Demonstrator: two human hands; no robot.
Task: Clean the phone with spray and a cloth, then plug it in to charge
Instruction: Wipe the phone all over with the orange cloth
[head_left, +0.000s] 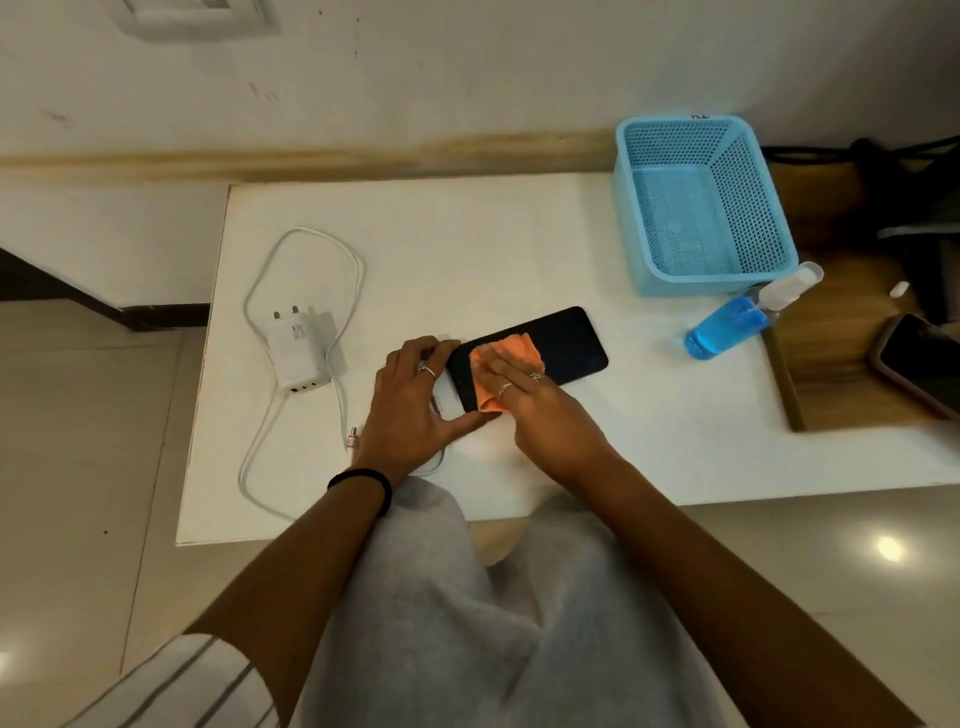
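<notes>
A black phone (563, 345) lies screen up on the white table (519, 244). My left hand (415, 410) grips its near left end, fingers curled over the far edge and thumb along the near edge. My right hand (540, 410) presses a small orange cloth (511, 353) flat on the screen with straight fingers. A white charger (301, 345) lies to the left, its white cable (311, 244) looped behind it and its plug end (353, 434) beside my left wrist. A spray bottle (748, 319) with blue liquid lies on its side at the right.
An empty blue plastic basket (701, 202) stands at the table's back right. A wooden surface at the far right bears a second phone (919, 364). My grey-clad knees are below the table's front edge.
</notes>
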